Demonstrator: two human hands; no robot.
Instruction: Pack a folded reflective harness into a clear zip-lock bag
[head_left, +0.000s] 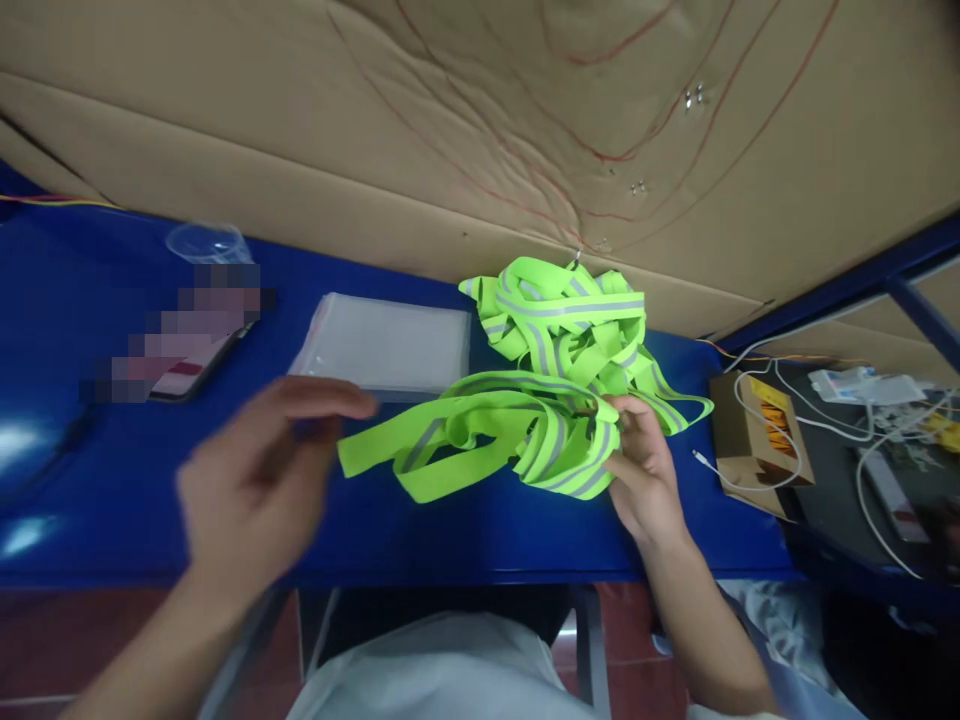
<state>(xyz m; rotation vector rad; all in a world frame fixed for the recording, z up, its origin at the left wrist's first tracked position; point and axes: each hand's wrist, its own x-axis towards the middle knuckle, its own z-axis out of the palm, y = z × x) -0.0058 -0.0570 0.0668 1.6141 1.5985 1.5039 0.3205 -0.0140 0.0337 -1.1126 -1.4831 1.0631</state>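
Note:
My right hand (643, 475) is closed on a gathered bundle of lime-yellow reflective strap (570, 445) with grey stripes, holding it by its right end above the table. Loose lengths of this bundle reach out to the left. Slightly blurred, my left hand (255, 480) is beside the strap's left end, its index finger stretched out and apart from the other fingers; I see nothing held in it. Behind the bundle, against the cardboard wall, lies a larger tangled heap of the same reflective strap (562, 310). A stack of clear plastic bags (390, 340) rests to its left.
The blue table (480, 545) runs beneath everything, with a cardboard wall (300, 180) at its back. A phone (199, 365) and a clear plastic cup (206, 243) are on the left. At right stand a small cardboard box (750, 430) and white cables (799, 440).

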